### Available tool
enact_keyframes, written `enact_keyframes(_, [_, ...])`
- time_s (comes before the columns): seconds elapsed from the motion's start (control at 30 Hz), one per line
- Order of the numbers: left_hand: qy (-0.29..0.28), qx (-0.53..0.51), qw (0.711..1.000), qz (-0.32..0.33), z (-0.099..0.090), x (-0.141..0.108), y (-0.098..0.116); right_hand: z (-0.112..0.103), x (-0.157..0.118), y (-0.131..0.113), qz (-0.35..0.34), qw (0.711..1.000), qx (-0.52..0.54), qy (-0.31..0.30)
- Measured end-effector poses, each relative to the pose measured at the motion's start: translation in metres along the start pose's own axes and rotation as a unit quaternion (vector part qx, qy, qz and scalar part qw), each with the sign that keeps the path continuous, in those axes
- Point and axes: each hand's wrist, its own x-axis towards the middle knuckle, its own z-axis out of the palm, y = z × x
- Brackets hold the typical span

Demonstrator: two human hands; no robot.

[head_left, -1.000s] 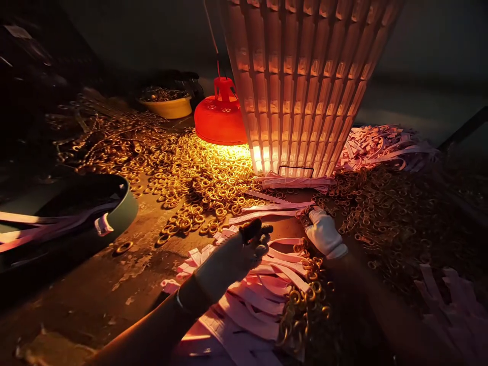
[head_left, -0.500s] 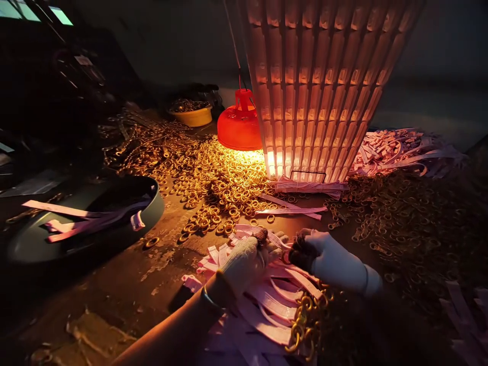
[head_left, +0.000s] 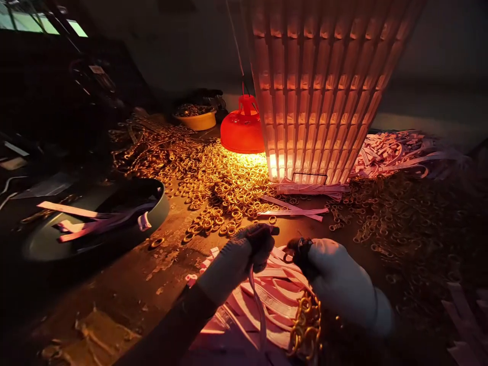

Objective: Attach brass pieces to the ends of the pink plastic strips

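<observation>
Gloved with dark fingertips, my left hand is closed on a pink strap that hangs down from it. To its right my right hand, in a pale glove, is closed; a small dark ring shows at its fingertips, its kind hard to make out. The two hands are slightly apart. Below them lies a heap of pink straps, with gold rings and clasps at its right side.
A red lamp hangs over a pile of gold rings. Behind stands a ribbed clear panel. A green basin with straps is at left, a yellow bowl at the back. Dark clasps and pink pieces lie right.
My left hand was spread palm up and has now turned and closed on a strap, which hangs down. My right hand has moved slightly down and right, away from the left.
</observation>
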Motion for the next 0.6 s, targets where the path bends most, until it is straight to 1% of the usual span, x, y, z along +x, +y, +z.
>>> enact_keyframes(0.1, [-0.029,0.053,0.998,-0.016,0.015,-0.009,-0.015,0.009,0.009,0.005,0.040,0.995,-0.082,0.026])
enact_keyframes(0.2, [-0.055,0.083,0.994,-0.035,0.018,-0.009,-0.026,0.014,0.010,0.006,0.046,0.986,-0.158,0.014])
enact_keyframes(0.27, [-0.062,0.092,0.993,-0.048,0.018,-0.007,-0.030,0.014,0.008,0.002,0.031,0.978,-0.206,-0.001])
enact_keyframes(0.33, [-0.052,0.106,0.992,-0.052,0.017,-0.006,-0.030,0.013,0.006,-0.002,0.003,0.968,-0.252,-0.010])
enact_keyframes(0.4, [-0.047,0.158,0.986,-0.029,0.018,-0.006,-0.028,0.014,0.005,-0.005,-0.012,0.959,-0.282,-0.021])
enact_keyframes(0.43, [-0.055,0.206,0.977,-0.005,0.019,-0.007,-0.027,0.015,0.005,-0.005,-0.008,0.957,-0.288,-0.028])
enact_keyframes(0.47, [-0.069,0.263,0.962,0.028,0.019,-0.008,-0.026,0.016,0.004,-0.005,0.003,0.957,-0.287,-0.038])
enact_keyframes(0.53, [-0.098,0.374,0.917,0.101,0.020,-0.009,-0.026,0.020,0.004,-0.004,0.038,0.960,-0.268,-0.065])
enact_keyframes(0.57, [-0.107,0.411,0.897,0.126,0.019,-0.009,-0.028,0.021,0.003,-0.004,0.060,0.961,-0.257,-0.078])
enact_keyframes(0.6, [-0.110,0.428,0.887,0.134,0.018,-0.009,-0.029,0.021,0.002,-0.003,0.077,0.962,-0.244,-0.090])
